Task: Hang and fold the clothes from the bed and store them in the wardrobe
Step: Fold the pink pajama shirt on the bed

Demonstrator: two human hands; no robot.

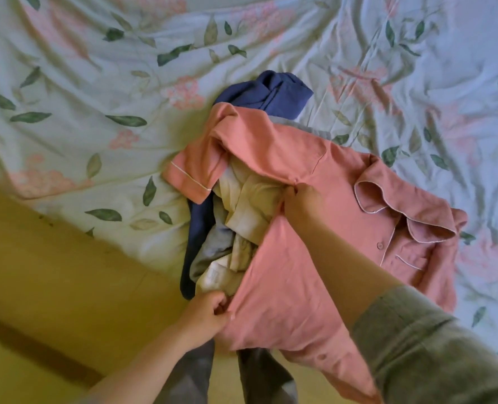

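A pink pyjama shirt (297, 158) with white piping lies spread over a pile of clothes on the bed, its collar to the right. My left hand (207, 310) pinches the shirt's lower edge near the bed's side. My right hand (301, 205) grips the shirt's side seam near the armpit. Under the shirt lie a cream garment (247, 205), a grey piece (213, 252) and a dark blue garment (274, 91) that sticks out at the top and left of the pile.
The bed (102, 91) carries a pale floral sheet with green leaves and pink blossoms, crumpled all around the pile. A wooden floor (52, 287) runs along the bed's lower left edge. My grey trouser legs (189, 377) show at the bottom.
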